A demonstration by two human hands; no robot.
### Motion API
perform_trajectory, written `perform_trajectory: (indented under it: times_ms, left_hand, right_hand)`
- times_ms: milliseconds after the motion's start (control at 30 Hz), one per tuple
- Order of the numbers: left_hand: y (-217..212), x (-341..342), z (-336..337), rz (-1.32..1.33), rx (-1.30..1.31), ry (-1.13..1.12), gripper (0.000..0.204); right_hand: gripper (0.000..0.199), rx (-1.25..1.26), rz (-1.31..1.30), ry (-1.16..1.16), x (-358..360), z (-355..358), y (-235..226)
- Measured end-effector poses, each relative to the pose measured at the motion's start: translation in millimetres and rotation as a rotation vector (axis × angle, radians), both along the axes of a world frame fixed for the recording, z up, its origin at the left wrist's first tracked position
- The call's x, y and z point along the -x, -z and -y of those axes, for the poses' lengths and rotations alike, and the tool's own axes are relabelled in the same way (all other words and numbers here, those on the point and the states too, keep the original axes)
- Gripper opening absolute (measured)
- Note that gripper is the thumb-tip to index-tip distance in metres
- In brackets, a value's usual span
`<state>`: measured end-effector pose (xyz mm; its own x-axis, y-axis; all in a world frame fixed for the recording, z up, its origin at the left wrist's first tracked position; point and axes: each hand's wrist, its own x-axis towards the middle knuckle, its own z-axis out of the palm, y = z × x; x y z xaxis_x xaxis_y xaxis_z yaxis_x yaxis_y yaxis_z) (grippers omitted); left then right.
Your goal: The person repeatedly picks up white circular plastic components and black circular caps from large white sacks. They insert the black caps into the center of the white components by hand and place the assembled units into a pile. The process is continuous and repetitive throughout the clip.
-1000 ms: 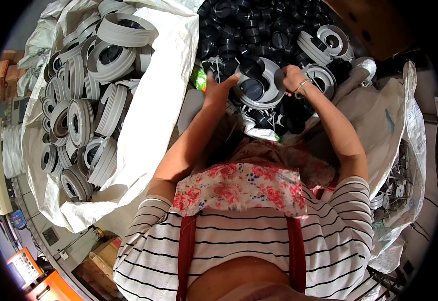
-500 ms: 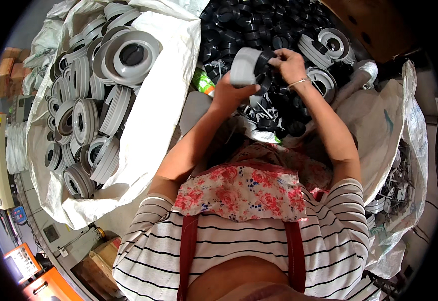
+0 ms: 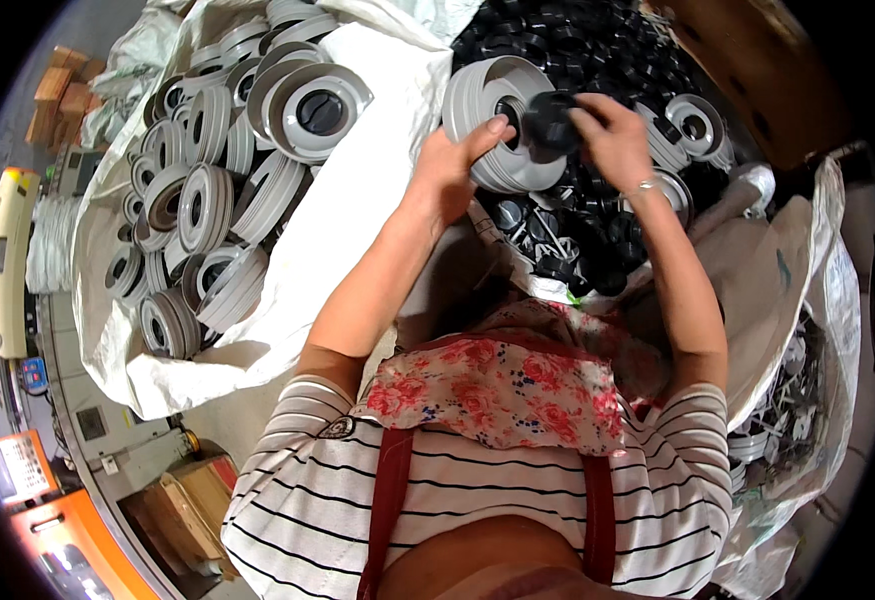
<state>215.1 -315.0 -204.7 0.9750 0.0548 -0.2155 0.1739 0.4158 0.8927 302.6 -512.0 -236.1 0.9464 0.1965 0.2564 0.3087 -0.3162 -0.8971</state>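
since half a second ago both hands have risen toward twelve o'clock and the grey spool (image 3: 502, 125) has turned, its flat face now toward me. my left hand (image 3: 449, 170) grasps the spool by its ribbed rim, thumb stretched across the face, at about twelve o'clock in my view. my right hand (image 3: 612, 135) is clenched on a round black cap (image 3: 550, 122), pressing it against the spool's centre hole.

i judge i am in the fitting step: cap meeting hub, not yet seated as far as i can tell. the next move calls for lining the cap square to the hole and pushing it home while my left hand braces the rim; whether it needs a twist i cannot tell.

under my hands, from twelve to two o'clock, lies a heap of black caps (image 3: 577, 250) with a few bare grey spools among them. at ten o'clock a big white sack (image 3: 357, 210) holds many finished spools (image 3: 207, 200) with black centres. another pale sack (image 3: 807, 330) sags at three o'clock with small parts inside, too blurred to name. no worktop shows; the sacks sit on a grey floor (image 3: 207, 420). at eight o'clock stand an orange machine (image 3: 57, 540) and a cream-coloured device (image 3: 5, 260).
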Motion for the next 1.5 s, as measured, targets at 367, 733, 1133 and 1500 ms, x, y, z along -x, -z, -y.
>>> perform_trajectory:
  times_ms: [367,733,1133,1500]
  left_hand:
    - [24.7,20.4,2.4,0.017,0.001,0.140,0.055]
    - [31.0,4.4,-12.7,-0.219,0.056,0.316,0.046]
    - [47.7,-9.5,-15.7,-0.363,0.312,0.419,0.036]
    - [38.0,9.0,18.2,0.005,-0.018,0.220,0.027]
  right_hand:
    - [0.066,0.381,0.285,-0.364,31.8,-9.8,-7.9]
    - [0.063,0.690,0.699,-0.662,47.8,7.7,-8.2]
    - [0.072,0.594,0.220,-0.551,51.3,8.9,7.3]
    - [0.069,-0.211,-1.198,-0.394,16.3,8.3,28.2]
